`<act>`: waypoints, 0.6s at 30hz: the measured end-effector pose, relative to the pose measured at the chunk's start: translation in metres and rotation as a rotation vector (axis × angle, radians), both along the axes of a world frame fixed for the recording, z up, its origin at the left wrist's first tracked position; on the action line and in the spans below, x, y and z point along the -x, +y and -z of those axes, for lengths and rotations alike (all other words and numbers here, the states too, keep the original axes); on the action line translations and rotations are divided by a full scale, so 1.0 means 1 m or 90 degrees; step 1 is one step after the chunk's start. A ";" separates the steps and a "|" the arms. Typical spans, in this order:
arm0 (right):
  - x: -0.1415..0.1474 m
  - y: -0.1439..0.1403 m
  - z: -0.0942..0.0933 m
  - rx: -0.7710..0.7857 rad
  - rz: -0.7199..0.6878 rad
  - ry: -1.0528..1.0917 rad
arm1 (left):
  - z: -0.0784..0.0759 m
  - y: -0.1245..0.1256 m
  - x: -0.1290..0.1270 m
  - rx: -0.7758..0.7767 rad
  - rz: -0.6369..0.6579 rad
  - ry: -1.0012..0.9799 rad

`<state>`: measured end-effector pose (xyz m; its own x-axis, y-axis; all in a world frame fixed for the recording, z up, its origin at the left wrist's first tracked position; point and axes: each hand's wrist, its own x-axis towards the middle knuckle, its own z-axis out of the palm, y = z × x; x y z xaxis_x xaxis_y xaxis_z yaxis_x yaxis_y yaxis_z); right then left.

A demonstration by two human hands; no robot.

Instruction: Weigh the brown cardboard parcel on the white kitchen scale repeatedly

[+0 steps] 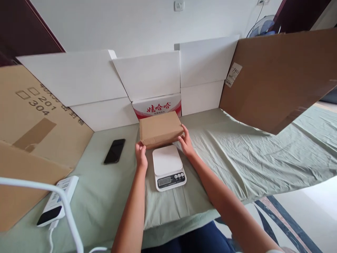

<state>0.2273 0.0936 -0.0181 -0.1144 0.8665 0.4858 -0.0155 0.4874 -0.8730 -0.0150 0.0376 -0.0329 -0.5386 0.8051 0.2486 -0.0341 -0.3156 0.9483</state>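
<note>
A brown cardboard box (162, 129) is gripped at its near corners between both of my hands, just behind the scale. My left hand (141, 154) has its fingers closed on the near left corner. On the right side, my right hand (186, 142) clasps the other corner, thumb on the near face. Right in front of the box lies a white kitchen scale (168, 163), its display and buttons facing me, with nothing on its platform. Whether the box rests fully on the cloth or is slightly raised, I cannot tell.
A black phone (114, 151) lies left of my left hand. A white device with a cable (59, 200) and a curved white tube (65, 205) are at lower left. White panels (150, 75), a printed red-and-white box (158, 105) and large cardboard sheets (273, 77) enclose the green cloth (105, 200).
</note>
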 end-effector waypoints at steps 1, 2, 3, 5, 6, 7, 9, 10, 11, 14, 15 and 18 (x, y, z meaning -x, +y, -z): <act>0.000 0.000 0.003 0.001 -0.001 -0.002 | 0.005 0.002 0.001 0.009 0.000 -0.003; 0.000 0.000 0.004 0.004 0.001 0.000 | 0.009 0.003 0.002 0.018 -0.001 -0.007; 0.000 -0.001 0.004 0.008 0.006 0.001 | 0.012 0.003 0.003 0.027 -0.001 -0.010; 0.000 -0.002 0.003 0.023 0.022 -0.008 | 0.014 0.003 0.005 0.039 -0.002 -0.015; 0.000 -0.002 0.001 0.029 0.028 -0.012 | 0.015 0.002 0.006 0.043 -0.003 -0.016; 0.000 -0.003 0.000 0.033 0.032 -0.016 | 0.015 0.002 0.006 0.047 -0.004 -0.017; 0.000 -0.003 -0.001 0.035 0.033 -0.019 | 0.015 0.002 0.006 0.052 -0.005 -0.018; 0.000 -0.003 -0.002 0.034 0.033 -0.018 | 0.015 0.003 0.006 0.054 -0.006 -0.019; 0.000 -0.003 -0.002 0.033 0.034 -0.017 | 0.015 0.003 0.006 0.055 -0.006 -0.020; 0.000 -0.002 0.000 0.025 0.033 -0.010 | 0.012 0.002 0.008 0.052 -0.008 -0.021; -0.001 -0.003 0.000 0.022 0.033 -0.005 | 0.010 0.001 0.010 0.047 -0.013 -0.023; -0.004 -0.004 0.002 0.026 0.043 0.014 | 0.003 -0.006 0.019 0.023 -0.050 -0.053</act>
